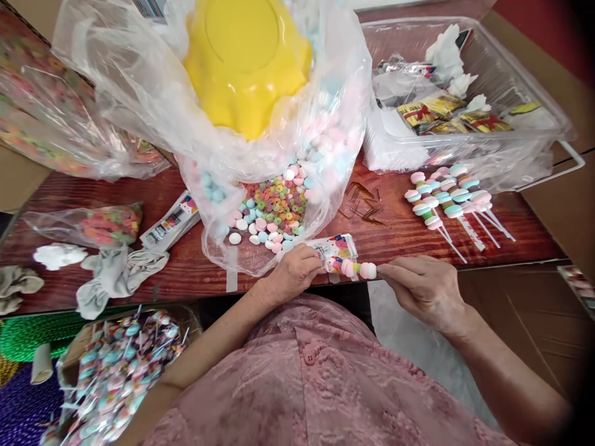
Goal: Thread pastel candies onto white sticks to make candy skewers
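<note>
My left hand (297, 271) is closed near the table's front edge, pinching a small clear printed bag (333, 265). From the bag's mouth sticks out a candy skewer (356, 269) of pink and white marshmallow pieces with yellow-green gummies; how far it reaches inside is hard to see. The fingers of my right hand (425, 288) are closed at the skewer's other end, where the stick is mostly hidden. Just behind lies a flat stack of printed bags (341, 245). Several finished skewers (449, 192) lie on the table at the right, their white sticks pointing toward me.
A large plastic bag (214, 241) spills marshmallows and gummy rings, with a yellow bowl (248, 68) upside down on it. Gold twist ties (362, 203) lie beside it. A clear bin (465, 139) stands back right. Wrapped skewers fill a box (69, 365) below left. Gloves (116, 279) lie left.
</note>
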{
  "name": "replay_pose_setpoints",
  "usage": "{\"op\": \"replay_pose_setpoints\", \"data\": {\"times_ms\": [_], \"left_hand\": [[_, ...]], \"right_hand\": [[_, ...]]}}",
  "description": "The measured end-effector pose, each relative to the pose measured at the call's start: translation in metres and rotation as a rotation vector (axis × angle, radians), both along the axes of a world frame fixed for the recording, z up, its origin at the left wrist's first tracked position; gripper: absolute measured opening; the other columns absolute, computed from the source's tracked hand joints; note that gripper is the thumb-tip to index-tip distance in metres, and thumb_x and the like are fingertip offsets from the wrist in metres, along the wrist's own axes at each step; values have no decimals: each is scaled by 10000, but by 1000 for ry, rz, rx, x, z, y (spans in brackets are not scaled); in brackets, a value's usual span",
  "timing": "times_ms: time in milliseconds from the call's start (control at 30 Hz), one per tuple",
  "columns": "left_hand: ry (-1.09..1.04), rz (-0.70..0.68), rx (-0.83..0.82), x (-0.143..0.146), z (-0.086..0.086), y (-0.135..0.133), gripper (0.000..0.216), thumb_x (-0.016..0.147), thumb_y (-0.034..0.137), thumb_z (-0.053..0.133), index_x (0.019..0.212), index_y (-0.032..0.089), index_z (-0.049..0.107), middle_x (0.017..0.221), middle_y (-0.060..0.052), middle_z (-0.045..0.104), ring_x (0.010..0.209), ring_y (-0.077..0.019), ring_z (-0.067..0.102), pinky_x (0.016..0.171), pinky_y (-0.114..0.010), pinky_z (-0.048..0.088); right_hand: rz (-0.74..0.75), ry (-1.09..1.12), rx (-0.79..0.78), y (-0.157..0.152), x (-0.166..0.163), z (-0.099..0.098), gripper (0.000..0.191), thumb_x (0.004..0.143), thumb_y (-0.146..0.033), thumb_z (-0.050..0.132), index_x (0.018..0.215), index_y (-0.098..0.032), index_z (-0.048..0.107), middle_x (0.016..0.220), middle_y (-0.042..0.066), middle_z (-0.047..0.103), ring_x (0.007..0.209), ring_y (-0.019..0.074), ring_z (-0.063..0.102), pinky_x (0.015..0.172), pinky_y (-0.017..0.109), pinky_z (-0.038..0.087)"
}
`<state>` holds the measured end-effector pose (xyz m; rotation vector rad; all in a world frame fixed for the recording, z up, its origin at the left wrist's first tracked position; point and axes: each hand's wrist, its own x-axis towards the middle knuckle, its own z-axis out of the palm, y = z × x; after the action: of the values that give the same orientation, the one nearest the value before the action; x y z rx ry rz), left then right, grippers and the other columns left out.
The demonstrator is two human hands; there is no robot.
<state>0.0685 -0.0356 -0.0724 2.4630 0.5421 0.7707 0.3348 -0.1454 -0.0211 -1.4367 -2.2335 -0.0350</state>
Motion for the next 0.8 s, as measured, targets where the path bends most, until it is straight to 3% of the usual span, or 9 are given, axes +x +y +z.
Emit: {"op": "replay_pose_setpoints", "data": {"times_ms": [167, 300, 433, 600, 700, 800], "left_hand": [[-30, -2, -6, -2, 26, 0, 93, 946, 193, 529, 945, 158, 615, 1163, -144, 639, 1141, -237, 579, 986, -412, 485], [160, -58, -193, -3, 54, -2, 335, 959, 293, 538, 1265, 171, 475, 1226, -136, 628, 1140, -234, 603, 956, -386, 498], [421, -88, -249, -1, 64, -7, 318, 890, 446, 633, 1028, 173, 547, 950, -88, 659, 900, -259, 639, 764, -365, 499], [436, -167, -288, -2, 63, -7, 126, 836, 261, 651, 872, 192, 553, 789, -20, 622, 684, -176, 571, 631, -294, 407], [412, -209, -343, -5, 64, -3, 150, 817, 270, 677, 874, 198, 559, 782, -5, 629, 659, -157, 550, 606, -282, 377], [400, -150, -335, -7, 65, 0, 235, 814, 337, 719, 902, 185, 564, 812, -11, 639, 699, -166, 569, 622, -280, 375]], "right_hand": [[27, 316, -105, 2, -3, 1, 133, 898, -137, 616, 953, -230, 694, 790, 3, 713, 653, 130, 638, 623, 262, 468], [48, 377, -109, 4, -4, 12, 204, 875, -103, 629, 988, -266, 677, 804, -13, 714, 665, 146, 653, 620, 278, 496], [142, 230, 15, 9, -9, 24, 231, 867, -76, 608, 1021, -240, 661, 802, -6, 704, 654, 128, 629, 602, 274, 439], [274, -162, 295, 21, -8, 34, 228, 870, -85, 574, 1053, -207, 634, 790, -7, 702, 615, 115, 535, 590, 299, 343], [336, -261, 313, 30, -8, 42, 168, 897, -115, 552, 1022, -209, 613, 735, -24, 670, 600, 112, 499, 582, 307, 296], [349, -332, 249, 36, -12, 47, 175, 899, -78, 494, 943, -208, 603, 665, -36, 609, 568, 109, 451, 582, 308, 265]]}}
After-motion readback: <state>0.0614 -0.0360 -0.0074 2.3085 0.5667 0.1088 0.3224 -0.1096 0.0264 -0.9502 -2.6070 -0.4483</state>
